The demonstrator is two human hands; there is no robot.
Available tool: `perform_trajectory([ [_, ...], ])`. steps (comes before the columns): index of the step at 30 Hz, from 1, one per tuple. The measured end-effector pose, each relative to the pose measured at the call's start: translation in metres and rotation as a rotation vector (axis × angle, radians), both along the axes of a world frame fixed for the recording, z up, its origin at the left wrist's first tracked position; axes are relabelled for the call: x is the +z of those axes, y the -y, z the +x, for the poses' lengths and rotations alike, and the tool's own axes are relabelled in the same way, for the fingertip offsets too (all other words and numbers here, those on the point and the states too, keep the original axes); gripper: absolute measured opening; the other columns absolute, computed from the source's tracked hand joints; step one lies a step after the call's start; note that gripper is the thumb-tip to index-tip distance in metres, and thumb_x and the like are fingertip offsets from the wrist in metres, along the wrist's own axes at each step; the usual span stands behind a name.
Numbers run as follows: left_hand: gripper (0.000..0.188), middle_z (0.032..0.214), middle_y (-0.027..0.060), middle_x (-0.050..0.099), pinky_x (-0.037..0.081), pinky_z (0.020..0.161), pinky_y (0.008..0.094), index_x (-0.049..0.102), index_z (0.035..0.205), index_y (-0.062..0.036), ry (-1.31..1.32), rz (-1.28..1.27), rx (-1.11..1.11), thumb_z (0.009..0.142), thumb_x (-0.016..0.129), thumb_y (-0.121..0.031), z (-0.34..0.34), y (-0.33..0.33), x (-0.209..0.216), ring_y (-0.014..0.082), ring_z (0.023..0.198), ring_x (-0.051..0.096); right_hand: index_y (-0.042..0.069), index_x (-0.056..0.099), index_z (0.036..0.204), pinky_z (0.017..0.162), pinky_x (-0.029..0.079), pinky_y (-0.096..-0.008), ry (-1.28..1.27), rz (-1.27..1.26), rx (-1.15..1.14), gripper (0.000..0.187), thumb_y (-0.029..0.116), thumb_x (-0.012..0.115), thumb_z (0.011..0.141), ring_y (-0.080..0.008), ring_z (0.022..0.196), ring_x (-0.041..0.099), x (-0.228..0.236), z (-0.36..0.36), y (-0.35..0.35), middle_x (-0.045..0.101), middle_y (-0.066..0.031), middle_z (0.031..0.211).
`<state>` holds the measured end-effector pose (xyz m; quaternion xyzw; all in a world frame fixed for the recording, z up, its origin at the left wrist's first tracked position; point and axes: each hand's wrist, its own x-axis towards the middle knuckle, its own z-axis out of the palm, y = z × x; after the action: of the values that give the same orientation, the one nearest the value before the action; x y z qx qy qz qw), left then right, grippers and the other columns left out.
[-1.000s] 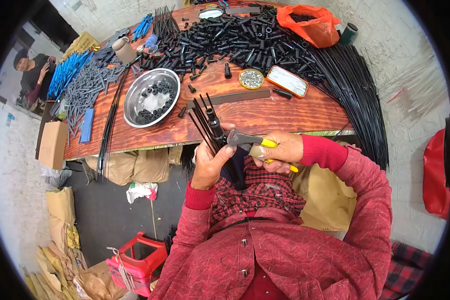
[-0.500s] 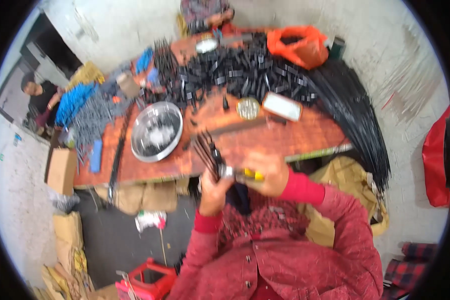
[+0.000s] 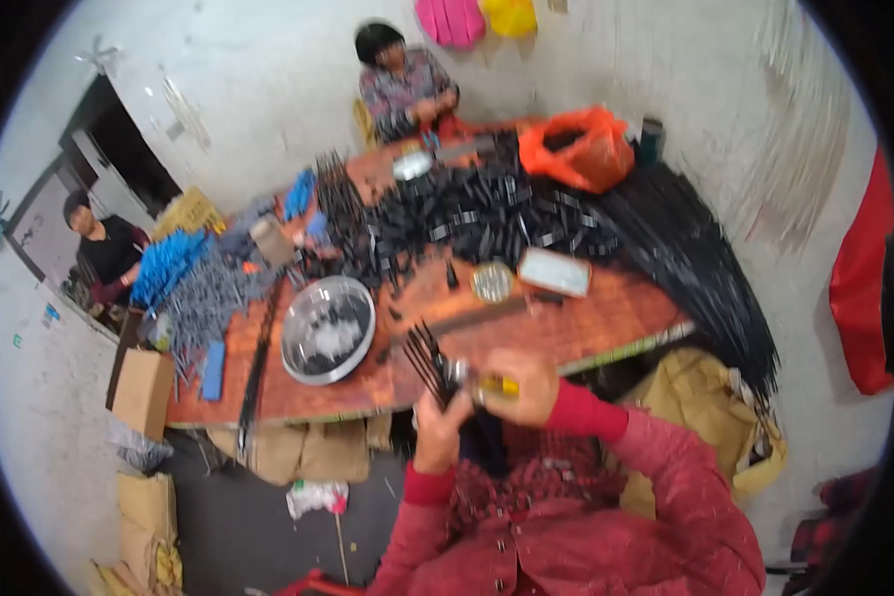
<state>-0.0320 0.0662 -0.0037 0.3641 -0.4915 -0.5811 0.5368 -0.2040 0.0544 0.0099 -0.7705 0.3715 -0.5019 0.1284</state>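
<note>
My left hand (image 3: 439,427) is closed round several thin dark rods (image 3: 426,362), whose ends stick up and fan out above the fingers. Beside it, my right hand (image 3: 524,385) grips a yellow-handled tool (image 3: 497,384). Its silvery metal end (image 3: 457,371) meets the rods just above my left thumb. Blur hides the tool's exact kind. Both hands are in front of my body at the table's near edge. Left of them on the table stands a round metal bowl (image 3: 361,343) with dark pieces and a whitish lump inside.
Black clips or short strips (image 3: 467,214) are heaped across the reddish table (image 3: 626,306). An orange bag (image 3: 606,159), a white tray (image 3: 554,272), a round tin (image 3: 492,282) and long black strands (image 3: 710,258) lie around them. Two people sit beyond the table (image 3: 407,94) and at left (image 3: 109,253).
The view has tilted upward, so the table sits lower and the person across it shows more fully. My hands stay together on the rods and tool.
</note>
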Motion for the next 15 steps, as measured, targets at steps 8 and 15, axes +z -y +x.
perform_trajectory([
  [8, 0.051, 0.091, 0.0015, 0.056, 0.040, 0.074, 0.0233, 0.047, 0.134, 0.0022, -0.253, -0.028, -0.169, 0.095, 0.059, -0.030, 0.002, 0.010, -0.007, 0.0091, 0.079, 0.049, 0.003, 0.066, 0.085, 0.050, 0.041, -0.0211, 0.602, 0.892, 0.245, 0.022, 0.023, 0.060, 0.091, -0.0058, 0.054, 0.053, 0.027, 0.013, -0.011, 0.063, -0.0013, 0.070],
  [15, 0.053, 0.091, 0.0013, 0.057, 0.040, 0.074, 0.0233, 0.049, 0.134, 0.0019, -0.215, -0.012, -0.134, 0.094, 0.061, -0.031, 0.004, -0.003, -0.010, 0.0090, 0.080, 0.051, 0.001, 0.063, 0.095, 0.050, 0.041, -0.0211, 0.599, 0.898, 0.194, 0.021, 0.022, 0.060, 0.092, -0.0064, 0.055, 0.052, 0.022, 0.017, -0.021, 0.062, -0.0025, 0.071],
])
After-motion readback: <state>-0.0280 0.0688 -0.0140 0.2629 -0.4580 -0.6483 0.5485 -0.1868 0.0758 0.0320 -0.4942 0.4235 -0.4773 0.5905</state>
